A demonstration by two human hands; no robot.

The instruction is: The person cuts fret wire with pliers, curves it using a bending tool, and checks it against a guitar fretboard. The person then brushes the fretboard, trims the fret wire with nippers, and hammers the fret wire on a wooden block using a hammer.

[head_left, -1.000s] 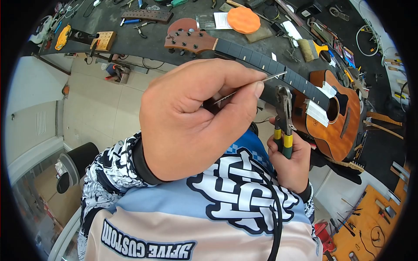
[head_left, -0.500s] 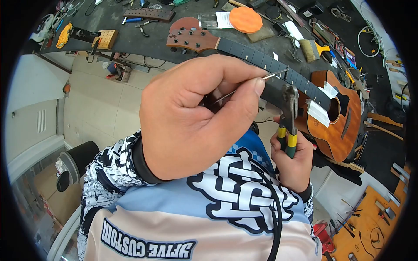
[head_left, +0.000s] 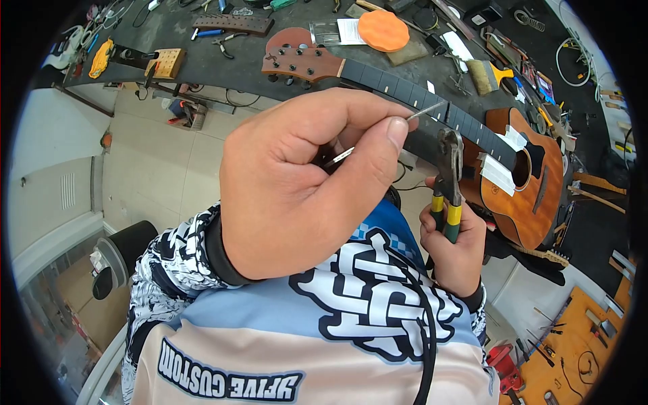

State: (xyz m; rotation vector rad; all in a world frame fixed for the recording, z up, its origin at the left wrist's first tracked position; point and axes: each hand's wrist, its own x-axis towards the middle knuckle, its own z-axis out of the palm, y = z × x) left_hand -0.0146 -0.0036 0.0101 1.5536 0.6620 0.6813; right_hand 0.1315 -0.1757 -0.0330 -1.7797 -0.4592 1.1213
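— Left hand (head_left: 297,182): state?
— Fingertips closed; I pinch a thin metal strip (head_left: 425,111), raised before the guitar neck (head_left: 407,92). My right hand (head_left: 453,250) grips the pliers (head_left: 449,162).
— Progress?
— Strip and pliers are held, apart. How much remains, I cannot tell. My fingers hide the strip's middle; its tip blends into the neck.

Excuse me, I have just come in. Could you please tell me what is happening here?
The person's left hand pinches a thin metal strip, its free end pointing away from the body. The right hand holds pliers with green and yellow handles, their head near that end but not on it. Beyond, an acoustic guitar lies face up, with white tape on it.
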